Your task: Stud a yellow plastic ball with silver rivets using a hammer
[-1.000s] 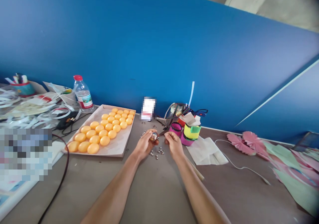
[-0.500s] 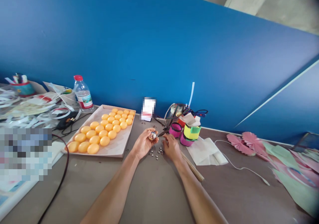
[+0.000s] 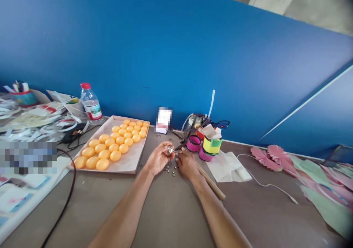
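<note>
Palm up, my left hand [image 3: 156,159] is closed around a shiny silver round thing [image 3: 169,151], its surface bumpy with bright highlights; I cannot tell its exact kind. Just to the right, my right hand [image 3: 188,163] rests palm down with its fingers curled together against the table. Whatever its fingertips may pinch is hidden. Several small shiny metal pieces [image 3: 173,173] lie between the two hands, some partly covered by the right fingers. A dark pointed tool [image 3: 180,145], perhaps pliers or scissors, lies just beyond the right fingertips.
Left of my hands is a shallow tray [image 3: 129,166] of orange balls, with a water bottle [image 3: 92,106] behind it. Pink and yellow-green containers [image 3: 211,145], white paper [image 3: 230,169] and thin sticks [image 3: 212,183] stand or lie right. A blue partition [image 3: 154,56] rises behind.
My right hand has come down and slightly left over the small metal pieces, its fingers now lower and covering some. My left hand still holds the silver round thing, tilted a little differently.
</note>
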The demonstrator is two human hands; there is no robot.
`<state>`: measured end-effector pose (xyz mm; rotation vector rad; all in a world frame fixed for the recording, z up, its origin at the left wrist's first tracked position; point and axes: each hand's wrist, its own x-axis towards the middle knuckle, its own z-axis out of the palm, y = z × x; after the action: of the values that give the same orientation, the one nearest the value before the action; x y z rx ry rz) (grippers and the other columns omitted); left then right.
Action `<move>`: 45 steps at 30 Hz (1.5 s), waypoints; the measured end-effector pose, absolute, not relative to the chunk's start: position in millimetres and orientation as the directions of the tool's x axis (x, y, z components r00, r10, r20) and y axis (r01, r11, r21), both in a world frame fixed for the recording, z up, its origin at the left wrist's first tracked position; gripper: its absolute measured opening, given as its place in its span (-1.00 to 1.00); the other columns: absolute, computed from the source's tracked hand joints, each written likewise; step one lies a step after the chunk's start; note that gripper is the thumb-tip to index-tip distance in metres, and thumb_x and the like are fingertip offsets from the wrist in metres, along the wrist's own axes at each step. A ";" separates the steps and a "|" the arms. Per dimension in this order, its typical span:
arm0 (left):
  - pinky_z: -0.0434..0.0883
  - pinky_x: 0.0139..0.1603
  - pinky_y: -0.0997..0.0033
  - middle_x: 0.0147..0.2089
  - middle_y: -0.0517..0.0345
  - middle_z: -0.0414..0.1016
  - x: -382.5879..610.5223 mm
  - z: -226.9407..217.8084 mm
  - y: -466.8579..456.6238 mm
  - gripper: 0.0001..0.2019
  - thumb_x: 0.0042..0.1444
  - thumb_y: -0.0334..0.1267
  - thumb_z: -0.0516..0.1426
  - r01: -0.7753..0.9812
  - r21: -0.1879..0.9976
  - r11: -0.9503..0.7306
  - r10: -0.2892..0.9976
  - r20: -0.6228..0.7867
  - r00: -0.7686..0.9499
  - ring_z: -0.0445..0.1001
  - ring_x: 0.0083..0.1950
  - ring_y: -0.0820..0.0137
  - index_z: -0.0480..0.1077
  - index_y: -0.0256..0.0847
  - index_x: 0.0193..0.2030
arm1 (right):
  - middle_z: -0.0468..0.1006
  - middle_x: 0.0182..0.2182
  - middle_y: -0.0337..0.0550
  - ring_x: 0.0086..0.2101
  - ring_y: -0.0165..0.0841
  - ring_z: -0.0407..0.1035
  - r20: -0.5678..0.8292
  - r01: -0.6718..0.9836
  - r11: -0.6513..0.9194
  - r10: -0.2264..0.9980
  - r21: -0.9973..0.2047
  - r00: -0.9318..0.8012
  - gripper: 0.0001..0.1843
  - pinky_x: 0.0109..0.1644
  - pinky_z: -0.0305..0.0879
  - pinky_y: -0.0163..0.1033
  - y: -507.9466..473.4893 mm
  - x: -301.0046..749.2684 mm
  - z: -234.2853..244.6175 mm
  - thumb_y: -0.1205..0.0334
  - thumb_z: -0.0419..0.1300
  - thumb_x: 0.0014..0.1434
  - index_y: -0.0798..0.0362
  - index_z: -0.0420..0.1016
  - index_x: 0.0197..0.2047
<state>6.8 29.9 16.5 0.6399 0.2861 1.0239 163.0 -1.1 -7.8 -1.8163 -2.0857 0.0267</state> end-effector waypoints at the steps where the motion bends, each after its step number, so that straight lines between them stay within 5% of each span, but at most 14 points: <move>1: 0.35 -0.30 0.39 -0.26 0.04 0.42 6.8 16.5 29.9 -0.82 -0.05 -0.38 0.11 -0.701 0.614 0.364 0.860 0.066 0.505 0.41 -0.37 0.45 0.35 -0.27 -0.24 | 0.45 -0.27 -0.04 -0.15 -0.24 0.28 0.254 0.956 0.168 0.962 -0.242 -0.104 -0.80 -0.09 0.11 -0.19 -1.0 162.5 -7.3 0.32 0.05 0.08 0.03 0.46 -0.24; 5: 0.35 -0.31 0.39 -0.27 0.04 0.43 6.1 17.0 30.0 -0.81 -0.06 -0.38 0.11 -0.704 0.601 0.379 0.859 0.054 0.509 0.40 -0.39 0.45 0.35 -0.28 -0.24 | 0.46 -0.37 -0.09 -0.29 -0.32 0.32 0.246 0.947 0.186 0.962 -0.264 -0.121 -0.78 -0.19 0.11 -0.25 -0.9 163.0 -5.0 0.31 -0.01 0.13 0.04 0.46 -0.38; 11: 0.36 -0.32 0.38 -0.29 0.03 0.43 5.0 16.9 31.3 -0.82 -0.06 -0.39 0.09 -0.718 0.570 0.400 0.856 0.047 0.515 0.41 -0.39 0.43 0.34 -0.29 -0.25 | 0.48 -0.35 -0.16 -0.34 -0.35 0.33 0.162 0.893 0.292 0.955 -0.342 -0.250 -0.81 -0.22 0.13 -0.29 -2.4 170.7 3.3 0.22 0.17 -0.02 0.00 0.48 -0.28; 19: 0.36 -0.34 0.39 -0.29 0.02 0.43 4.4 14.7 32.5 -0.82 -0.07 -0.39 0.09 -0.729 0.558 0.395 0.867 0.035 0.497 0.41 -0.40 0.44 0.36 -0.29 -0.26 | 0.49 -0.47 -0.25 -0.44 -0.42 0.33 0.135 0.789 0.289 0.957 -0.542 -0.258 -0.83 -0.33 0.18 -0.34 -0.7 178.9 2.7 0.22 0.11 0.02 0.00 0.49 -0.32; 25: 0.35 -0.38 0.41 -0.30 0.02 0.43 4.3 13.7 33.8 -0.87 -0.06 -0.37 0.10 -0.731 0.565 0.383 0.872 0.040 0.488 0.40 -0.44 0.45 0.37 -0.30 -0.31 | 0.50 -0.40 -0.27 -0.39 -0.41 0.35 0.112 0.786 0.366 0.926 -0.499 -0.361 -0.75 -0.28 0.21 -0.33 -2.2 181.9 7.7 0.35 0.16 -0.10 -0.05 0.50 -0.29; 37: 0.34 -0.41 0.42 -0.32 0.04 0.43 3.6 11.1 35.3 -0.85 -0.03 -0.32 0.09 -0.724 0.573 0.383 0.871 0.036 0.490 0.40 -0.45 0.44 0.36 -0.28 -0.29 | 0.45 -0.40 -0.24 -0.37 -0.41 0.32 0.124 0.748 0.285 0.956 -0.600 -0.265 -0.84 -0.28 0.22 -0.33 -0.3 176.9 3.6 0.40 0.06 -0.08 0.01 0.43 -0.45; 41: 0.33 -0.43 0.45 -0.32 0.04 0.43 4.1 12.5 34.7 -0.86 -0.04 -0.31 0.10 -0.716 0.590 0.374 0.878 0.025 0.479 0.39 -0.47 0.47 0.36 -0.28 -0.30 | 0.45 -0.35 -0.21 -0.36 -0.41 0.33 0.203 0.629 0.287 0.958 -0.722 -0.203 -0.86 -0.30 0.24 -0.33 3.3 176.2 -3.1 0.43 0.03 -0.14 0.05 0.36 -0.49; 45: 0.32 -0.44 0.45 -0.32 0.06 0.43 5.0 10.7 36.0 -0.86 -0.03 -0.30 0.09 -0.708 0.598 0.376 0.877 0.019 0.481 0.39 -0.48 0.46 0.36 -0.28 -0.30 | 0.45 -0.44 -0.25 -0.57 -0.48 0.27 0.133 0.415 0.149 0.989 -0.898 -0.068 -0.95 -0.52 0.17 -0.37 4.6 171.6 -4.0 0.36 0.03 -0.09 0.05 0.29 -0.50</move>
<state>5.0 36.0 10.7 0.5875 0.3259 1.0369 171.6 4.6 -4.0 -1.3835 -1.6137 0.8902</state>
